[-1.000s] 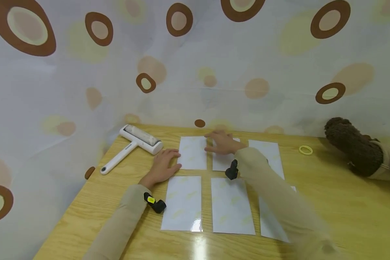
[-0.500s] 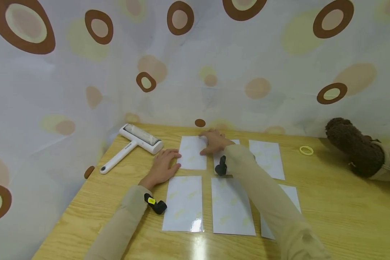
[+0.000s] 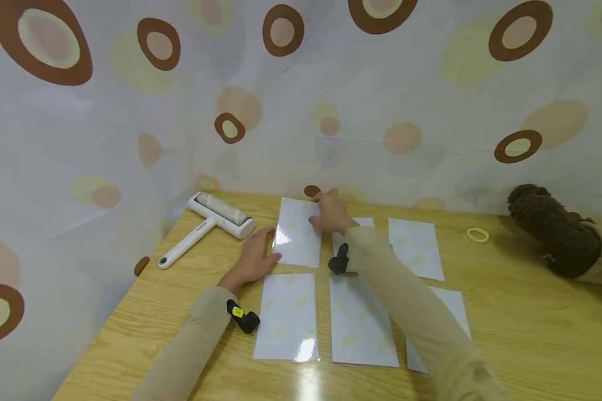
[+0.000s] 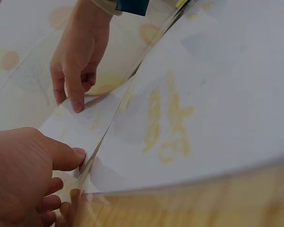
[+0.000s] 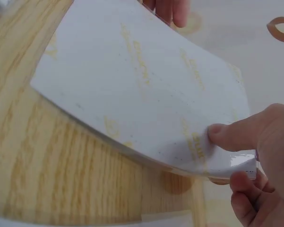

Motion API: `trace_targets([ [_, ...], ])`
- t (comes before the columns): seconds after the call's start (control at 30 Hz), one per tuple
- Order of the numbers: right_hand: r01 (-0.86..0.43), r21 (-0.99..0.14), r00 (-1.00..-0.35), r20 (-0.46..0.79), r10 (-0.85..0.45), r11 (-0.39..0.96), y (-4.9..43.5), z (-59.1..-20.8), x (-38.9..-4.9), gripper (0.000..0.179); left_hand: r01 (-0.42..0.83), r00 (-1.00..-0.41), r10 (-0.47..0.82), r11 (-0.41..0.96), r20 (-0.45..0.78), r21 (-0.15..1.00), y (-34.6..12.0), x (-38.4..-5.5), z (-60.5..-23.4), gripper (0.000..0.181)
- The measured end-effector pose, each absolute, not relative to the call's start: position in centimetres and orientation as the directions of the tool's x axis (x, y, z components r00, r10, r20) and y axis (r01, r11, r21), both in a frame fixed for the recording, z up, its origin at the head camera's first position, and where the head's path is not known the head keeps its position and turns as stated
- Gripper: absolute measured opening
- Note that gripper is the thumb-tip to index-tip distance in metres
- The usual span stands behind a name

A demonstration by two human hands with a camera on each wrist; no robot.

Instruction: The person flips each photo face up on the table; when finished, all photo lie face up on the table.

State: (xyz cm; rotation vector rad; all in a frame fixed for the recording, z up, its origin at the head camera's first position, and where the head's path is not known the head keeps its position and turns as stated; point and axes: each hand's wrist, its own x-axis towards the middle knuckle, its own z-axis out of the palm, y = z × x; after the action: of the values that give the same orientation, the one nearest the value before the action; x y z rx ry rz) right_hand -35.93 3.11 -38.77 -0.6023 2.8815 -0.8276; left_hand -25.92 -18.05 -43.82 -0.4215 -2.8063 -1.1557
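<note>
A glossy white sheet with faint yellow lettering (image 3: 296,236) is at the back left of the table, its far edge raised. My left hand (image 3: 253,257) pinches its left edge, thumb above and fingers below. My right hand (image 3: 333,215) grips its right edge near the far corner; the right wrist view shows the thumb (image 5: 234,135) on the sheet's face and fingers under it. The sheet (image 5: 146,90) bows between both hands, and a clear film edge shows along it. Directly in front lies another similar sheet (image 3: 287,317), flat on the wood.
Several more white sheets lie in two rows, including one at the back right (image 3: 416,248) and one at the front middle (image 3: 361,328). A white lint roller (image 3: 215,214) lies left, a yellow ring (image 3: 477,235) right, and a brown plush toy (image 3: 557,234) far right. A patterned curtain (image 3: 361,100) hangs behind.
My right hand has moved left from the middle back sheet to the left back sheet and grips its edge. That sheet's far edge has risen off the table. The left hand has stayed at its left edge.
</note>
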Motion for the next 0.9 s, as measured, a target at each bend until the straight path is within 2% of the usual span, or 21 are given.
trace_targets([
  [0.13,-0.354,-0.547,-0.923,0.076,-0.376,0.758,3.6,-38.6,-35.8,0.051,0.27,-0.963,0.191,0.613,0.193,0.742,-17.7,-26.1,-43.6,0.053],
  [0.3,-0.416,-0.527,-0.9,0.119,-0.42,0.741,3.7,-38.5,-35.7,0.053,0.211,-0.977,0.106,0.437,0.183,0.875,-17.8,-26.2,-43.0,0.035],
  [0.43,-0.448,-0.474,-0.889,0.14,-0.437,0.759,3.5,-38.6,-35.8,0.055,0.178,-0.984,0.05,0.312,0.171,0.933,-17.8,-26.2,-42.4,0.034],
  [0.53,-0.493,-0.403,-0.869,0.189,-0.457,0.771,3.1,-38.4,-35.7,0.06,0.11,-0.994,0.025,0.241,0.108,0.964,-17.7,-26.1,-41.9,0.037],
  [0.6,-0.552,-0.38,-0.834,0.23,-0.502,0.743,2.6,-38.2,-35.4,0.067,0.071,-0.997,0.024,0.186,0.068,0.98,-17.6,-25.9,-41.6,0.039],
  [0.7,-0.686,-0.355,-0.727,0.307,-0.614,0.634,2.0,-37.8,-35.0,0.074,0.057,-0.997,0.053,0.108,0.052,0.992,-17.5,-25.8,-41.5,0.041],
  [0.83,-0.808,-0.331,-0.586,0.365,-0.723,0.487,1.3,-37.2,-34.3,0.07,0.089,-0.987,0.139,0.032,0.083,0.996,-17.4,-25.6,-41.2,0.045],
  [0.9,-0.835,-0.305,-0.548,0.38,-0.745,0.458,1.2,-37.0,-34.1,0.065,0.092,-0.98,0.175,0.005,0.09,0.996,-17.3,-25.6,-41.0,0.046],
])
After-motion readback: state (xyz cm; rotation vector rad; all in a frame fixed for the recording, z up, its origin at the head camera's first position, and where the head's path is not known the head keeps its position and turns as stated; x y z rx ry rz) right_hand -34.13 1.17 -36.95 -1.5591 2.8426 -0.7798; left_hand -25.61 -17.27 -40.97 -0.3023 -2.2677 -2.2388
